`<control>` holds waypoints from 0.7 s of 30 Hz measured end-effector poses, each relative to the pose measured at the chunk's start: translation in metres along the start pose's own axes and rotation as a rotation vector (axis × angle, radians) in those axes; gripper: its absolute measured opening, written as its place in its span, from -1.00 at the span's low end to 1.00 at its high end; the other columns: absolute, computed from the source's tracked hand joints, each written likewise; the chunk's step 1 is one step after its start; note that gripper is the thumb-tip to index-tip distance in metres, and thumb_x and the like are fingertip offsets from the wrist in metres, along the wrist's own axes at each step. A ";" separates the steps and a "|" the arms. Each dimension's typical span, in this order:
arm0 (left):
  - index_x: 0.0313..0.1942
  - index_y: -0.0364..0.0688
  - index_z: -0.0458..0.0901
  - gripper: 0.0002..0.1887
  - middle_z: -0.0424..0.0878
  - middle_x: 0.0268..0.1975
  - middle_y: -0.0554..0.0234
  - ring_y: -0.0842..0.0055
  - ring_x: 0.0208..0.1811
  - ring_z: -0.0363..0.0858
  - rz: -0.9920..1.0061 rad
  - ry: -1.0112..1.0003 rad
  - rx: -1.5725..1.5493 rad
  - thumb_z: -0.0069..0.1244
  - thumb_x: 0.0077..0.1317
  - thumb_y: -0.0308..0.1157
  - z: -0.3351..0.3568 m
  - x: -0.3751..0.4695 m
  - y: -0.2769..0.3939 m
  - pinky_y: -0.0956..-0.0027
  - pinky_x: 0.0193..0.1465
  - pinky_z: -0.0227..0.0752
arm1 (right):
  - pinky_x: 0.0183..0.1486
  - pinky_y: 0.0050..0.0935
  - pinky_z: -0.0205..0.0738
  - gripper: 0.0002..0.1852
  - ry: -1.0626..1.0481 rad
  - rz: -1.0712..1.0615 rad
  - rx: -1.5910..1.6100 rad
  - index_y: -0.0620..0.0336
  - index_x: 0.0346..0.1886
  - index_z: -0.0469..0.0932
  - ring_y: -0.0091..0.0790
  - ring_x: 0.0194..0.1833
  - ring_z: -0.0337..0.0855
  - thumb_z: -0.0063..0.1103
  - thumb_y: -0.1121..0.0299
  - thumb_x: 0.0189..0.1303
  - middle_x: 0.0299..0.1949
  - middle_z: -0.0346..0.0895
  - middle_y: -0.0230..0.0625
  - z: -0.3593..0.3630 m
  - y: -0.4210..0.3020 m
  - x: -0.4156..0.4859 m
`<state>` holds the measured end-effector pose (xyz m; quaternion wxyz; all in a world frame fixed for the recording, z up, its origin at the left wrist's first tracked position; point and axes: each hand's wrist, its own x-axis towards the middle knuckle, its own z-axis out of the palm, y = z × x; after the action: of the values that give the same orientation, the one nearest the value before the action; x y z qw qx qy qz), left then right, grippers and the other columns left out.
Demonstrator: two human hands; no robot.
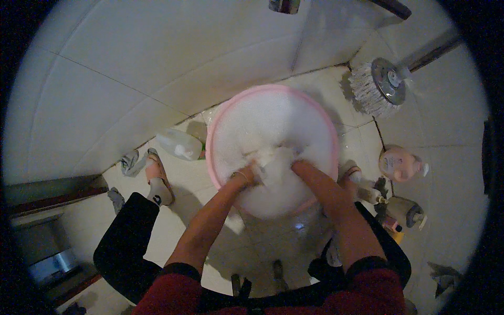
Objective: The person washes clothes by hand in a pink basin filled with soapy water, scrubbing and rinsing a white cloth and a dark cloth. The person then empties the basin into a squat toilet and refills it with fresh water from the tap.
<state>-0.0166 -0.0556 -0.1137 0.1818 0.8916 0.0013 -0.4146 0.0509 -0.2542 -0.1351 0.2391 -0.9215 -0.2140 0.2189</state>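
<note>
A round pink plastic basin [211, 149] full of white suds [256, 114] stands on the tiled floor before me. In its middle, wet white cloth [277, 167] bunches up out of the foam between my hands. My left hand [252, 173], blurred and with a thin band at the wrist, grips the cloth's left side. On the other side my right hand [301, 165] reaches into the suds next to the cloth. Foam covers its fingers, so their hold cannot be seen.
A translucent plastic bottle [181, 144] lies left of the basin, near a grey rag [132, 163]. On the right are a round mop head [380, 86], a pink jug [401, 163] and a pump bottle [407, 210]. Tiled wall [157, 59] rises behind the basin.
</note>
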 end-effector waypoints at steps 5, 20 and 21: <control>0.22 -0.07 -0.06 -0.21 0.01 0.26 0.00 0.00 0.22 0.03 -0.030 -0.018 -0.227 0.00 0.04 -0.11 -0.024 -0.009 -0.026 -0.10 -0.03 0.16 | -0.02 -0.24 0.20 -0.53 0.094 -0.044 0.047 0.14 -0.14 0.38 -0.12 -0.07 0.37 0.15 0.39 -0.28 -0.19 0.40 -0.14 -0.034 -0.027 0.006; 0.13 -0.14 0.13 -0.28 0.30 0.07 0.04 0.20 0.01 0.32 0.105 -0.342 -2.274 0.02 0.05 0.02 -0.073 -0.133 0.052 0.06 -0.21 0.40 | 0.14 -0.19 0.11 -0.54 0.103 -0.662 0.401 0.18 -0.14 0.44 -0.03 0.06 0.23 0.21 0.38 -0.26 -0.08 0.32 -0.05 -0.143 -0.237 -0.116; 0.12 -0.15 0.14 -0.28 0.31 0.05 0.04 0.21 0.00 0.33 0.141 -0.324 -2.293 0.02 0.05 0.02 -0.070 -0.138 0.054 0.08 -0.21 0.41 | 0.17 -0.19 0.09 -0.54 0.027 -0.687 0.528 0.19 -0.13 0.44 -0.03 0.10 0.21 0.21 0.39 -0.25 -0.04 0.31 -0.04 -0.147 -0.232 -0.123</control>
<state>-0.0475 -0.0626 0.0470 0.9039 0.1382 0.3033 -0.2682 -0.0418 -0.1821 0.1419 0.5285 -0.7067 -0.4417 0.1617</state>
